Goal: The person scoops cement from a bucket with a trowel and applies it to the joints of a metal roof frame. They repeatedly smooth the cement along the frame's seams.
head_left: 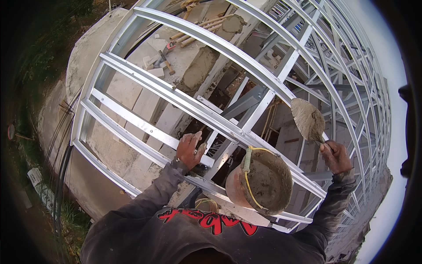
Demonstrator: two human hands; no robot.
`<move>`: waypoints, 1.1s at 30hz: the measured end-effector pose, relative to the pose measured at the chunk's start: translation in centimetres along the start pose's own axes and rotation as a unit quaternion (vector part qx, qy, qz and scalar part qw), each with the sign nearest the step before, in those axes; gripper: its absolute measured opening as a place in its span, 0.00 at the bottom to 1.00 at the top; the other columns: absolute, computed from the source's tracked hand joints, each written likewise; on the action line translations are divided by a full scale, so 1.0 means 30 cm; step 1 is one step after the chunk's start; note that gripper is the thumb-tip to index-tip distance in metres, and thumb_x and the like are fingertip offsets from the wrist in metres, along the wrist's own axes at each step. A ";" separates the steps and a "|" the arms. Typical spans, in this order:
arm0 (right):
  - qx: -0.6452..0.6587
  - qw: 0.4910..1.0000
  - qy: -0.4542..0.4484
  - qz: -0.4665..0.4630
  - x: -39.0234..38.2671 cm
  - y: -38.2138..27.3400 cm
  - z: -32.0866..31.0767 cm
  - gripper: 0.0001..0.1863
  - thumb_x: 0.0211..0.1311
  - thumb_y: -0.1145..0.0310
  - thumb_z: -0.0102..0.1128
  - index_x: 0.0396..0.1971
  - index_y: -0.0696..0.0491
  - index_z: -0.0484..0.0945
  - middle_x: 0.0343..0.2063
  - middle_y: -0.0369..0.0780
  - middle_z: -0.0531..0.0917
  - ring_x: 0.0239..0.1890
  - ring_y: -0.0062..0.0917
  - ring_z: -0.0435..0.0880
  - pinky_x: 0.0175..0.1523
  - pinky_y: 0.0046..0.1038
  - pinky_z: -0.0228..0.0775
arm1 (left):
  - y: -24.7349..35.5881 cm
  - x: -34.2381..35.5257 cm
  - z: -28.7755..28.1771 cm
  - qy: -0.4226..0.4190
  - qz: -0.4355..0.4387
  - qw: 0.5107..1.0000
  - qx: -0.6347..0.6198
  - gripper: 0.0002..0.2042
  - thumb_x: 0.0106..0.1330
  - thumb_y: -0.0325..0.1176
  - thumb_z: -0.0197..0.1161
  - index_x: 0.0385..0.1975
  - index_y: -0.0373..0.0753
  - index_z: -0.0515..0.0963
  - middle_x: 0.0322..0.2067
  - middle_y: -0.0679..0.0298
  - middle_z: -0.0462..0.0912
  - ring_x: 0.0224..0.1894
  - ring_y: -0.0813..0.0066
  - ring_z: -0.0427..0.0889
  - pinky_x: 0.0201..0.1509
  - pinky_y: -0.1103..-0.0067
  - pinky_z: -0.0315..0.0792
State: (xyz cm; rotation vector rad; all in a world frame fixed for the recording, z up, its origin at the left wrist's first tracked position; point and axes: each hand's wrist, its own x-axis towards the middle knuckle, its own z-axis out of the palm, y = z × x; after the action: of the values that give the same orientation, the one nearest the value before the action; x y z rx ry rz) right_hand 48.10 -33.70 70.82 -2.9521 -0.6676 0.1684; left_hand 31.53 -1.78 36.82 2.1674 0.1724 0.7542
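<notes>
My right hand (336,157) grips the handle of a trowel (307,116), raised to the right above the metal framing. Grey mortar coats part of its rounded blade. My left hand (189,149), its fingers apart, rests at the end of a short silver metal strip (136,119) and holds nothing that I can see. Between my hands, close to my body, a bucket (236,187) sits among the metal battens. Wet mortar (269,178) shows inside it, and its yellow handle (250,189) lies across the opening.
Curved-looking silver battens (176,94) cross over the ledge, with roof trusses (338,83) at the right. Beyond the battens lie a hammer (166,62), bamboo poles (204,28) and a mortar patch (198,72). Black cables (61,185) hang at the left, beside a drop to the ground.
</notes>
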 end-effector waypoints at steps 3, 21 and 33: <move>-0.074 0.992 -0.099 0.001 -0.230 0.057 0.029 0.23 0.63 0.54 0.57 0.17 0.58 0.75 0.10 0.38 0.71 0.14 0.25 0.68 0.22 0.31 0.60 | 0.205 -0.027 0.041 -0.019 0.018 0.981 -0.191 0.30 0.64 0.44 0.60 0.58 0.28 0.63 0.46 0.48 0.74 0.49 0.52 0.73 0.55 0.65 0.66; -0.148 0.915 -0.341 -0.157 -0.287 0.029 0.504 0.16 0.62 0.55 0.53 0.33 0.53 0.80 0.26 0.46 0.83 0.30 0.43 0.83 0.38 0.42 0.76 | 0.513 -0.138 0.208 -0.122 -0.162 0.835 -0.512 0.35 0.55 0.18 0.45 0.67 0.26 0.45 0.66 0.48 0.54 0.68 0.65 0.55 0.69 0.77 0.50; -0.232 0.937 -0.256 0.055 -0.266 0.091 0.452 0.20 0.63 0.51 0.50 0.33 0.52 0.83 0.30 0.49 0.84 0.36 0.42 0.84 0.45 0.44 0.74 | 0.520 -0.146 0.185 -0.163 -0.218 0.826 -0.493 0.36 0.55 0.19 0.45 0.68 0.26 0.43 0.67 0.48 0.53 0.68 0.66 0.53 0.69 0.77 0.48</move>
State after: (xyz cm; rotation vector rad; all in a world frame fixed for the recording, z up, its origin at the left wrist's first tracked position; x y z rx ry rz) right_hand 40.31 -38.49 57.73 -3.4237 -0.6659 0.9387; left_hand 29.15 -17.31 43.69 1.1485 0.0641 0.1100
